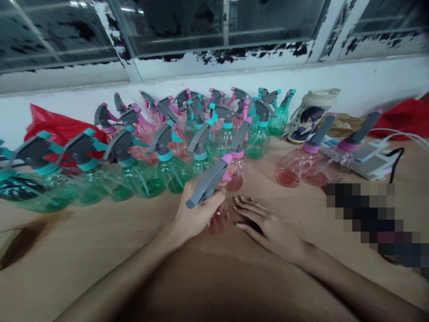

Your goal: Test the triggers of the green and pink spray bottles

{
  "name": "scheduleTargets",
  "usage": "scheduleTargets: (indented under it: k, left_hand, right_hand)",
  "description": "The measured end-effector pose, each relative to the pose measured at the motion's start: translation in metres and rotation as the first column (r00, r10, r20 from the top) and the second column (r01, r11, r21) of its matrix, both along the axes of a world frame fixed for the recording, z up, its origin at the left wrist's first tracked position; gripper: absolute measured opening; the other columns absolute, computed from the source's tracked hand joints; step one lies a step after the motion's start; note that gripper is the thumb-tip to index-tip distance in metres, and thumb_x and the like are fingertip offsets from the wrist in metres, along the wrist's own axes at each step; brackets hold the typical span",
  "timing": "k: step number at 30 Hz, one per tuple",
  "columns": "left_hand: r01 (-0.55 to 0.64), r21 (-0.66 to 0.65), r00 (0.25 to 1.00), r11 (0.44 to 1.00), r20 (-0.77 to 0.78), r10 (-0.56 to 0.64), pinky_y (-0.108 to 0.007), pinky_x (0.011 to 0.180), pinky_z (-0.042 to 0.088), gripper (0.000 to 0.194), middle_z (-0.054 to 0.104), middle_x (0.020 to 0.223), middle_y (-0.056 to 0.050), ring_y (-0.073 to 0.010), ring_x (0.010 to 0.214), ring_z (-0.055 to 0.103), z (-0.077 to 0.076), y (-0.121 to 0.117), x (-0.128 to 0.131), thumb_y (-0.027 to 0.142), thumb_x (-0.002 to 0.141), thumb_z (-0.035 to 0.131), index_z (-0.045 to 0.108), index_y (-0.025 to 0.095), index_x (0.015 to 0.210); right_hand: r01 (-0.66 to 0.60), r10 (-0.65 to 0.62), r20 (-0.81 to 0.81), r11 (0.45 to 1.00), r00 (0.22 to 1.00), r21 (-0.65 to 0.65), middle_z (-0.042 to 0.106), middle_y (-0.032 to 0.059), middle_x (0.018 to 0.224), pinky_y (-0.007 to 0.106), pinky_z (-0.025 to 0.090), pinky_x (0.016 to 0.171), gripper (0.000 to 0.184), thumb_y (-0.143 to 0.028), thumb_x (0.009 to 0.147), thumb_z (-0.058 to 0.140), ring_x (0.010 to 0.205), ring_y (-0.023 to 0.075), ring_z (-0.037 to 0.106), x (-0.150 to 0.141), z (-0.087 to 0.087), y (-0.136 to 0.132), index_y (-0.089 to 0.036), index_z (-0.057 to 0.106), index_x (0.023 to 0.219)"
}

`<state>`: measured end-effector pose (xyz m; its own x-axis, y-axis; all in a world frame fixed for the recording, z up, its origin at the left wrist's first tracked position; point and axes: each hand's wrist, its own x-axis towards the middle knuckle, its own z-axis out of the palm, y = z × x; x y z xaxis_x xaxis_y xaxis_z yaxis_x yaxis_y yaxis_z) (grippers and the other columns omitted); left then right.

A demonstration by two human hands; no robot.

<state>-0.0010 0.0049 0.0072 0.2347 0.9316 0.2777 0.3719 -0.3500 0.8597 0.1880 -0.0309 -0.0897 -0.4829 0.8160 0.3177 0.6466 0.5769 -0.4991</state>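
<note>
Firmly, left hand [197, 214] grip closed around pink spray bottle [209, 181]; right hand [268, 228] spread flat on tabletop [73, 250].

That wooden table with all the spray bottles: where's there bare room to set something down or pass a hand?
The wooden table is bare at the front left, between the green spray bottles and the left forearm. A smaller patch lies between the right hand and the two pink bottles. Behind, more bottles crowd up to the wall.

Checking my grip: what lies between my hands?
The pink spray bottle's body, held by the left hand, beside the right hand; head view.
</note>
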Motion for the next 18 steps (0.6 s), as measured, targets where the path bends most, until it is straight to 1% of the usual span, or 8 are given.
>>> scheduleTargets:
  k: [3, 6, 8, 11, 15, 18]
  left_hand:
    - [-0.023, 0.012, 1.000, 1.000, -0.013, 0.024, -0.025, 0.060, 0.047, 0.017, 0.065, 0.076, 0.001, -0.0134, 0.065, 0.059, -0.0001, -0.0001, 0.0001, 0.014, 0.070, 0.051, 0.059, 0.020, 0.083]
    - [-0.015, 0.034, 1.000, 0.999, -0.011, 0.015, -0.026, 0.065, 0.048, 0.016, 0.066, 0.081, 0.001, -0.0135, 0.070, 0.060, 0.0003, -0.0006, 0.0000, 0.012, 0.070, 0.051, 0.058, 0.020, 0.082]
    - [-0.008, 0.034, 1.000, 0.999, 0.007, 0.008, -0.027, 0.068, 0.048, 0.011, 0.064, 0.079, 0.001, -0.0136, 0.070, 0.060, 0.0002, -0.0004, -0.0003, 0.013, 0.071, 0.051, 0.056, 0.019, 0.079]
    - [0.007, 0.013, 1.000, 1.000, 0.022, -0.007, -0.028, 0.065, 0.047, 0.002, 0.061, 0.072, 0.001, -0.0136, 0.065, 0.058, -0.0007, 0.0006, -0.0017, 0.018, 0.074, 0.053, 0.053, 0.020, 0.074]
    - [0.014, 0.019, 1.000, 1.000, 0.006, -0.014, -0.028, 0.065, 0.047, 0.003, 0.058, 0.073, 0.002, -0.0142, 0.068, 0.057, -0.0019, 0.0023, -0.0042, 0.022, 0.075, 0.054, 0.054, 0.021, 0.072]
    - [0.030, 0.019, 1.000, 0.999, 0.004, -0.030, -0.027, 0.064, 0.047, 0.001, 0.057, 0.072, 0.002, -0.0138, 0.067, 0.056, -0.0011, 0.0024, -0.0052, 0.021, 0.075, 0.054, 0.054, 0.022, 0.074]
  right_hand:
    - [0.005, -0.005, 0.005, 1.000, 1.000, 0.000, 0.047, 0.0055, 0.132, 0.046, 0.031, 0.104, 0.043, -0.029, 0.086, 0.047, 0.125, 0.0206, 0.037, 0.0001, -0.0001, -0.0002, -0.022, 0.042, 0.129]
    - [0.004, -0.004, 0.032, 1.000, 0.999, 0.000, 0.045, 0.0054, 0.134, 0.044, 0.030, 0.105, 0.043, -0.029, 0.087, 0.046, 0.126, 0.0198, 0.036, 0.0004, -0.0004, 0.0000, -0.020, 0.042, 0.129]
    - [0.001, -0.001, 0.049, 1.000, 0.999, -0.003, 0.044, 0.0054, 0.135, 0.044, 0.030, 0.106, 0.043, -0.029, 0.087, 0.045, 0.127, 0.0192, 0.035, 0.0005, -0.0003, 0.0001, -0.019, 0.042, 0.129]
    - [-0.002, 0.002, 0.061, 1.000, 0.998, -0.008, 0.043, 0.0055, 0.135, 0.043, 0.029, 0.106, 0.043, -0.029, 0.087, 0.045, 0.127, 0.0191, 0.034, 0.0005, 0.0004, 0.0002, -0.018, 0.042, 0.129]
    - [0.004, -0.004, 0.055, 1.000, 0.998, 0.000, 0.044, 0.0056, 0.134, 0.042, 0.029, 0.106, 0.043, -0.029, 0.087, 0.046, 0.126, 0.0189, 0.035, 0.0004, 0.0004, 0.0002, -0.018, 0.043, 0.128]
    - [0.006, -0.006, 0.036, 1.000, 0.999, 0.009, 0.045, 0.0054, 0.134, 0.044, 0.030, 0.106, 0.043, -0.029, 0.087, 0.047, 0.125, 0.0194, 0.036, 0.0003, -0.0005, 0.0002, -0.019, 0.043, 0.128]
